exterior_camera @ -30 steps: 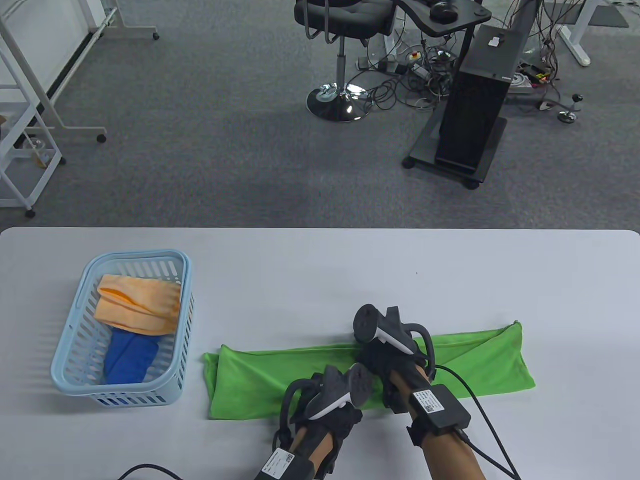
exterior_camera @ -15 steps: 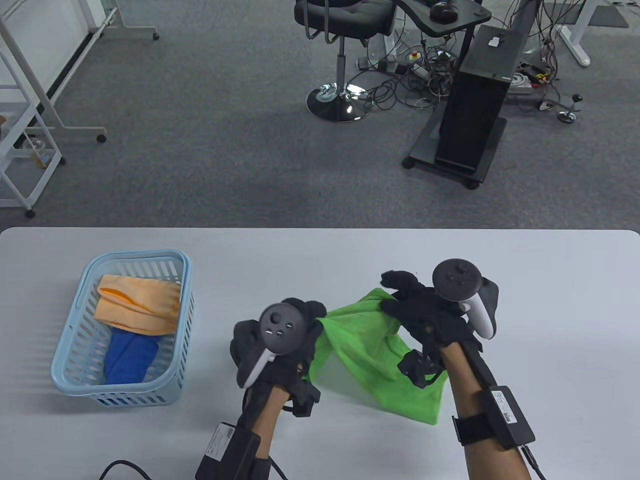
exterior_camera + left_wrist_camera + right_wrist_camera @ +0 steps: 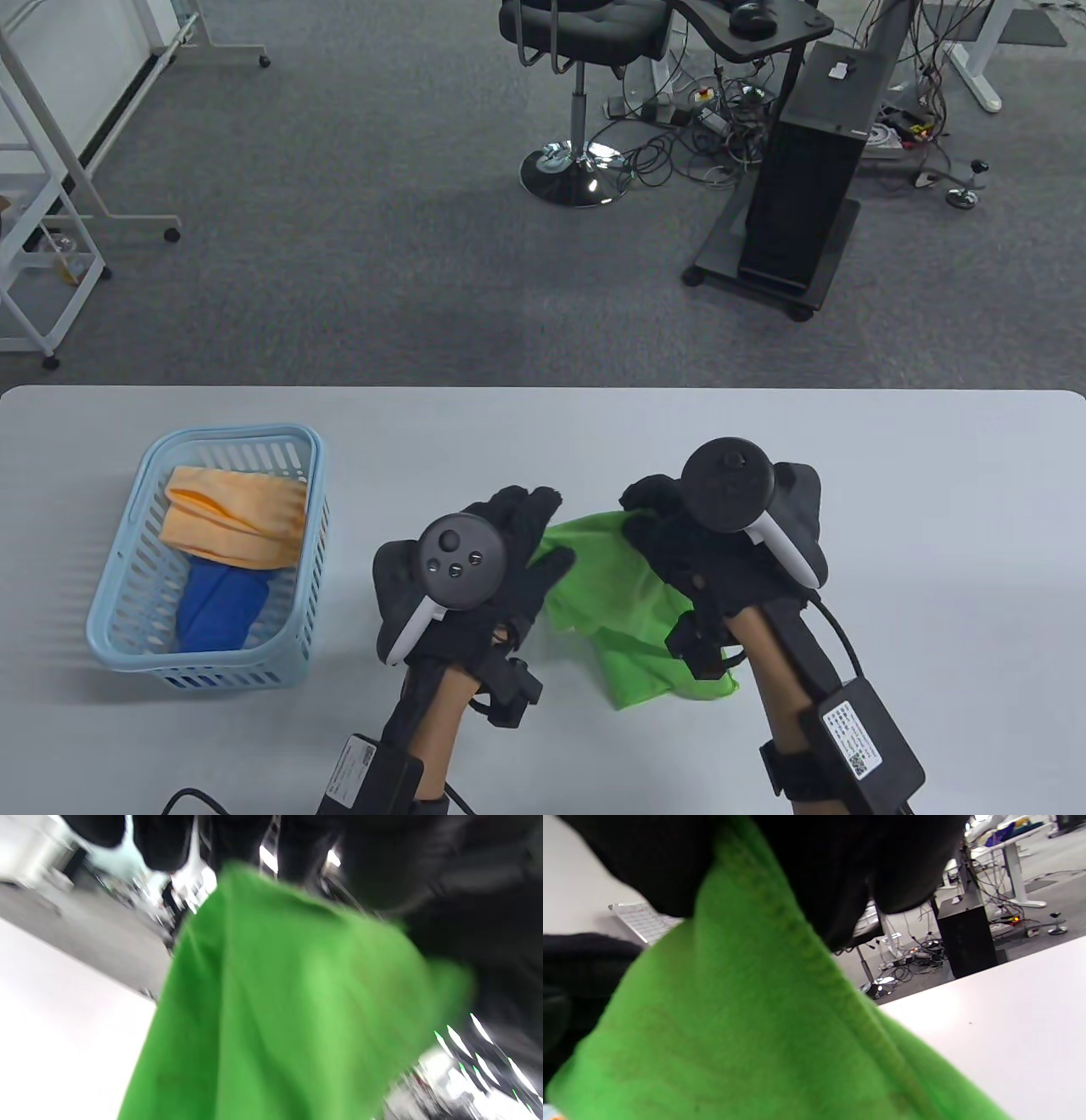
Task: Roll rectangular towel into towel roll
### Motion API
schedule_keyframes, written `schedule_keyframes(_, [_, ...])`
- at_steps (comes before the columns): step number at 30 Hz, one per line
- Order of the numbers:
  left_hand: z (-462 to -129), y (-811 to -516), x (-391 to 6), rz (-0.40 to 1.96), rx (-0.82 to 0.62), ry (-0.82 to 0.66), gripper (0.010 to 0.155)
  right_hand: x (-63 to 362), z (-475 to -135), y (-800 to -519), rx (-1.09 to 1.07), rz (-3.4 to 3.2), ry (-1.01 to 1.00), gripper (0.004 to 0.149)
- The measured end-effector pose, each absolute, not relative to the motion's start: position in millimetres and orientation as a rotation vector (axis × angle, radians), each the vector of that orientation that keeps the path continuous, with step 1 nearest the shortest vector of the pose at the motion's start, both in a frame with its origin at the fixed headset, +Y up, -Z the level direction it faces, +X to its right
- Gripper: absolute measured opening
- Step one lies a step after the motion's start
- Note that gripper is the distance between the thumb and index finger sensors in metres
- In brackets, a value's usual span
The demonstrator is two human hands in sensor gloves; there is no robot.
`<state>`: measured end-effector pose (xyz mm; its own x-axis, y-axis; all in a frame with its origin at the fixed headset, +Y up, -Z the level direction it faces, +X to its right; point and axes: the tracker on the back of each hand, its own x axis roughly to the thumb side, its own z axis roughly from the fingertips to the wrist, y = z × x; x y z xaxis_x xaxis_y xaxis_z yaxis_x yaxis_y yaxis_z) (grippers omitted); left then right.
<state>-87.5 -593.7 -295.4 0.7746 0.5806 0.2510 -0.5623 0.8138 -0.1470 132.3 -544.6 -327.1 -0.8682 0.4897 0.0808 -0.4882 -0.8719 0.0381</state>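
Grip: both hands pinch the green towel [image 3: 632, 615] at its upper edge. L hand [image 3: 475, 577] holds the left end, fingers closed on the cloth; R hand [image 3: 721, 543] holds the right end, fingers curled over the hem.
L wrist view: blurred; black fingertips [image 3: 163, 840] at top, towel [image 3: 288, 1005] hanging below them.
R wrist view: gloved fingers [image 3: 840, 870] clamp the stitched hem of the towel [image 3: 734, 1035]; white tabletop [image 3: 1009, 1005] behind.
Towel: lifted at the top, bunched between the hands, lower part draped down to the table [image 3: 891, 475] near the front edge, centre-right. Not rolled yet.
Trackers: one on the back of each hand, round faces up.
Basket: light blue slatted plastic basket [image 3: 136, 628] well left of the hands, on the table. Holds an orange cloth [image 3: 233, 518] on top at the far end, blue cloth [image 3: 216, 603] under it, nearer end.
Beyond table: grey carpet, black swivel chair [image 3: 581, 51] w/ chrome base, black cabinet on a wheeled stand [image 3: 806, 187], cable tangle [image 3: 704, 127] on the floor, white rack [image 3: 42, 212] at left.
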Motion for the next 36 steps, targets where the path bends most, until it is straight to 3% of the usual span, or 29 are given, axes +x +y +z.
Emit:
schedule_keyframes(1, [-295.8, -595.7, -83.0, 0.589, -0.136, -0.317, 0.096, 133.0, -327.0, -543.5, 0.109, 2.621, 0.003, 0.052])
schedule_keyframes(3, [-300.2, -599.6, -71.3, 0.518, -0.147, -0.322, 0.099, 138.2, -327.5, -540.4, 0.081, 2.629, 0.003, 0.052])
schedule_keyframes(4, [-303.9, -600.5, -67.4, 0.482, -0.116, -0.302, 0.090, 140.6, -328.1, -539.4, 0.079, 2.621, 0.001, 0.051])
schedule_keyframes(6, [-311.4, -599.7, -64.1, 0.418, -0.001, -0.219, 0.049, 149.6, -331.0, -538.9, 0.043, 2.610, 0.017, 0.049])
schedule_keyframes(7, [-316.5, -598.0, -64.1, 0.429, 0.042, -0.209, 0.047, 155.2, -334.0, -540.1, 0.004, 2.605, 0.025, 0.050])
schedule_keyframes(12, [-350.6, -586.5, -56.0, 0.364, -0.036, -0.105, 0.055, 185.4, -368.6, -564.0, -0.180, 2.422, 0.159, 0.048])
schedule_keyframes(15, [-370.4, -567.4, -50.9, 0.307, 0.008, -0.090, 0.054, 190.9, -390.3, -570.4, -0.191, 2.224, 0.009, 0.048])
schedule_keyframes(20, [-380.1, -510.1, -59.9, 0.503, 0.211, -0.133, 0.050, 190.3, -404.8, -538.0, -0.002, 2.023, -0.232, 0.048])
schedule_keyframes(22, [-375.8, -488.7, -61.0, 0.484, 0.258, -0.173, 0.052, 192.7, -400.3, -519.7, 0.011, 2.005, -0.406, 0.047])
schedule_keyframes(25, [-358.7, -478.5, -57.4, 0.400, 0.349, -0.228, 0.051, 195.2, -384.5, -506.2, 0.130, 2.080, -0.460, 0.046])
schedule_keyframes(28, [-339.0, -511.1, -49.6, 0.268, 0.370, -0.254, 0.052, 198.2, -366.6, -530.0, 0.163, 2.211, -0.442, 0.046])
schedule_keyframes(30, [-326.6, -559.6, -44.1, 0.194, 0.261, -0.236, 0.054, 196.1, -355.4, -574.5, 0.138, 2.273, -0.330, 0.047])
schedule_keyframes(31, [-320.7, -598.9, -41.2, 0.180, 0.167, -0.222, 0.055, 193.4, -348.8, -618.7, 0.103, 2.313, -0.204, 0.047])
schedule_keyframes(32, [-318.1, -619.8, -39.9, 0.180, 0.113, -0.214, 0.056, 192.8, -347.2, -629.5, 0.092, 2.321, -0.172, 0.047])
schedule_keyframes(34, [-306.2, -685.6, -37.2, 0.190, -0.084, -0.193, 0.056, 188.1, -332.8, -694.5, 0.039, 2.376, 0.016, 0.047])
schedule_keyframes(36, [-289.4, -727.9, -35.7, 0.163, -0.197, -0.202, 0.056, 183.1, -318.7, -736.0, 0.057, 2.434, 0.159, 0.047])
